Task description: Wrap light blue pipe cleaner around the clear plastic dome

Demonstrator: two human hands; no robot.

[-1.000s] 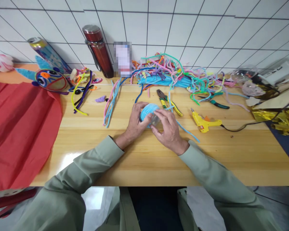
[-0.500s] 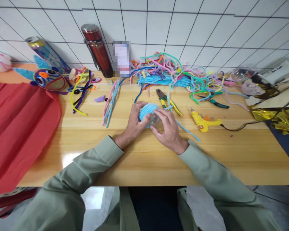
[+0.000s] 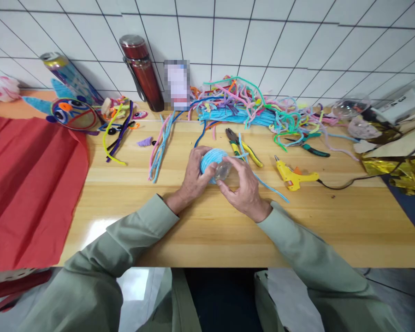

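Between my hands is a clear plastic ball (image 3: pixel 223 171) partly wrapped in light blue pipe cleaners (image 3: pixel 209 159). My left hand (image 3: pixel 196 174) curls around the wrapped side, its thumb pressed on the front. At the bare, see-through end, my right hand (image 3: pixel 244 186) grips with thumb below and fingers above. A loose blue pipe-cleaner end (image 3: pixel 242 155) sticks out to the right behind my right fingers. Just behind lie yellow-and-black pliers (image 3: pixel 254 156). The far side of the ball is hidden.
A yellow glue gun (image 3: pixel 293 177) with a black cord lies to the right. A tangled heap of pipe cleaners (image 3: pixel 242 115) runs along the wall, near a red thermos (image 3: pixel 143 74) and a phone (image 3: pixel 177 85). Red cloth (image 3: pixel 34 184) covers the table's left end.
My right fingers have shifted slightly up and right, so more of the bare clear end shows. My left hand keeps its hold, and the view has moved a little.
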